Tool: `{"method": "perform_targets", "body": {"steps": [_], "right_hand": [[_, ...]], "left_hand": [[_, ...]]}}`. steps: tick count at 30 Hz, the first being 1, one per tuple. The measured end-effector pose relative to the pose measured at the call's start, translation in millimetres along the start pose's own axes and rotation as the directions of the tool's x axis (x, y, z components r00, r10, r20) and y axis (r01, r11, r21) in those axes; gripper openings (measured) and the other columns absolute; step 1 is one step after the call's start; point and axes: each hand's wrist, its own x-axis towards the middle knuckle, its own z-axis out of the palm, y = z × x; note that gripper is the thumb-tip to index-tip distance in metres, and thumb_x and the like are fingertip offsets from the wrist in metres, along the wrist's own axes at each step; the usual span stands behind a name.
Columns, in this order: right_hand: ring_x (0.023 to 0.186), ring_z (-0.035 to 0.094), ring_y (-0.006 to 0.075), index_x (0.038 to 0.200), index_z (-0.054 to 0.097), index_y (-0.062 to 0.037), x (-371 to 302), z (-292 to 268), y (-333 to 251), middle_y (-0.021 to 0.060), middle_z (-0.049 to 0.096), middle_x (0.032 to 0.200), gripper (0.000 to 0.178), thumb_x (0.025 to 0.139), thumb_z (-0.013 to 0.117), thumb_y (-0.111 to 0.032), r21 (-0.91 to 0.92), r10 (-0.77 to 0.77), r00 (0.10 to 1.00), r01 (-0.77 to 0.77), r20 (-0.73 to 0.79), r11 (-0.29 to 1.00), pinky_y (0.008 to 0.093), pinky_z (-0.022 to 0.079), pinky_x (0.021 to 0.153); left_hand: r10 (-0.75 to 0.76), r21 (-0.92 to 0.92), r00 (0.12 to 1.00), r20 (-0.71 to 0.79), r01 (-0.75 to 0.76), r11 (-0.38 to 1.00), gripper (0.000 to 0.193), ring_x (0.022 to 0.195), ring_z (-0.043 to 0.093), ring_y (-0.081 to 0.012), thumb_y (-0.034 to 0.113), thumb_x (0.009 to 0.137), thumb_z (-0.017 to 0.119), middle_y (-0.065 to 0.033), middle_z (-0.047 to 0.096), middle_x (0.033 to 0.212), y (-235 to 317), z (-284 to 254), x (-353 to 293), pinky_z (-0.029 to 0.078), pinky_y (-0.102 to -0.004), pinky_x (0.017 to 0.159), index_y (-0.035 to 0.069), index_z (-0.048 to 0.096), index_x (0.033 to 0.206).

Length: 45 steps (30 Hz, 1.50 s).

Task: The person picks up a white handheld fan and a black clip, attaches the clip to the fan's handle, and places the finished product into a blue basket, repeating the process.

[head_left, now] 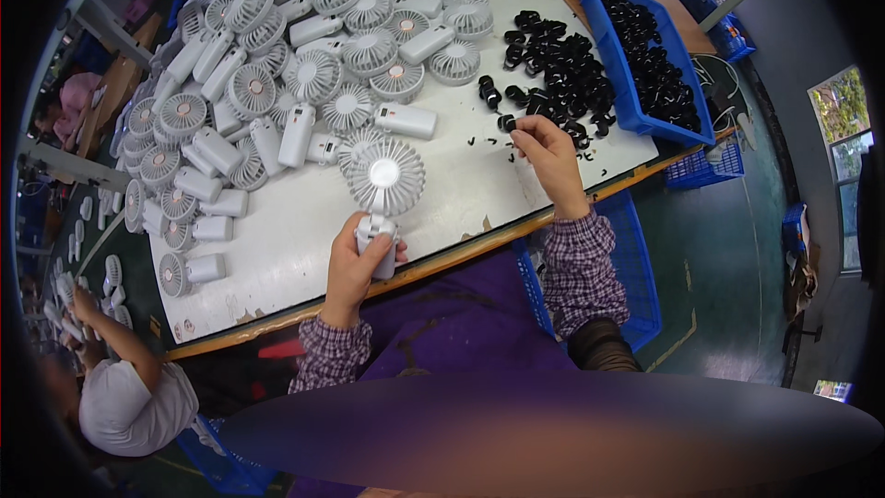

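White fan [385, 186] is in your left hand [352, 263]: fingers wrapped round the handle, thumb across its near side, round grille head sticking out past your fingers, away from you. It's at the near edge of the white tabletop [286, 258], well apart from your right hand [551, 161]. That one is over to the right, thumb and forefinger drawn close together. A small black piece [506, 124] sits right at those fingertips; can't tell whether you're pinching it or it's just beside them, too small here.

Beyond your right hand, a loose heap of black pieces [567, 65] spreads across the table. Right of that, a blue bin [668, 131], tilted in view, holds more of them. Beyond and left of the fan you hold, a big pile of white fans [313, 74] covers the table's far left. Blue crate [643, 281] below the table edge, by your right sleeve. Lower left, a co-worker [138, 406] in a white top reaches toward more fans.
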Motion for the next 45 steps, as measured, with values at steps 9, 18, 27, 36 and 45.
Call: {"method": "perform_targets", "body": {"steps": [9, 18, 27, 36, 45], "right_hand": [[0.067, 0.062, 0.0181, 0.095, 0.051, -0.0015, -105.3, 114.4, -3.6, 0.0136, 0.063, 0.081, 0.006, 0.093, 0.051, -0.007, 0.792, 0.149, 0.887, -0.458, 0.437, 0.405, 0.0237, 0.048, 0.051], [0.054, 0.056, 0.0141, 0.094, 0.051, -0.0015, -121.1, 121.4, 0.0, 0.0096, 0.061, 0.071, 0.011, 0.092, 0.056, -0.01, 0.531, 0.2, 0.896, -0.402, 0.397, 0.746, 0.0238, 0.047, 0.049], [0.109, 0.053, 0.0192, 0.134, 0.038, -0.0011, -52.9, 108.0, -10.5, 0.0111, 0.053, 0.121, 0.07, 0.074, 0.072, -0.013, 0.676, 0.003, 0.942, -0.244, 0.337, 0.696, 0.0325, 0.042, 0.096], [0.098, 0.059, 0.0143, 0.122, 0.047, 0.0044, -36.2, 103.8, -10.6, 0.0114, 0.061, 0.106, 0.046, 0.085, 0.064, -0.017, 0.605, 0.196, 0.924, -0.366, 0.33, 0.707, 0.028, 0.048, 0.085], [0.102, 0.06, 0.0325, 0.128, 0.038, 0.0038, -115.5, 110.2, 0.4, 0.0171, 0.054, 0.116, 0.06, 0.085, 0.064, -0.028, 0.846, 0.066, 0.875, -0.481, 0.48, 0.229, 0.0475, 0.047, 0.095]], "left_hand": [[0.337, 0.381, 0.941, -0.011, -0.308, 0.872, 0.031, 0.067, 0.055, -0.007, 0.028, 0.085, 0.067, -0.0053, 0.064, 0.077, -22.6, 20.3, 17.9, 0.044, -0.0224, 0.059, 0.001, 0.057, 0.096], [0.386, 0.557, 0.914, -0.127, -0.257, 0.79, 0.026, 0.06, 0.055, -0.0074, 0.023, 0.086, 0.066, -0.0047, 0.063, 0.069, -24.8, 7.6, 7.2, 0.045, -0.0223, 0.054, -0.001, 0.059, 0.082], [-0.287, -0.582, 0.748, 0.598, 0.652, 0.486, 0.07, 0.031, 0.041, -0.0177, 0.066, 0.092, 0.022, -0.0083, 0.045, 0.048, -45.2, 21.0, 16.1, 0.037, -0.0279, 0.031, 0.004, 0.053, 0.083], [-0.288, -0.531, 0.848, 0.444, 0.509, 0.677, 0.048, 0.048, 0.048, -0.0123, 0.038, 0.095, 0.04, -0.0078, 0.051, 0.067, -35.2, 14.4, 1.1, 0.036, -0.0216, 0.034, -0.006, 0.051, 0.109], [-0.297, -0.566, 0.791, 0.535, 0.597, 0.569, 0.04, 0.034, 0.042, -0.0199, 0.026, 0.086, 0.049, -0.0148, 0.05, 0.055, -29.3, 45.6, -16.7, 0.034, -0.0275, 0.03, -0.011, 0.052, 0.101]]}}
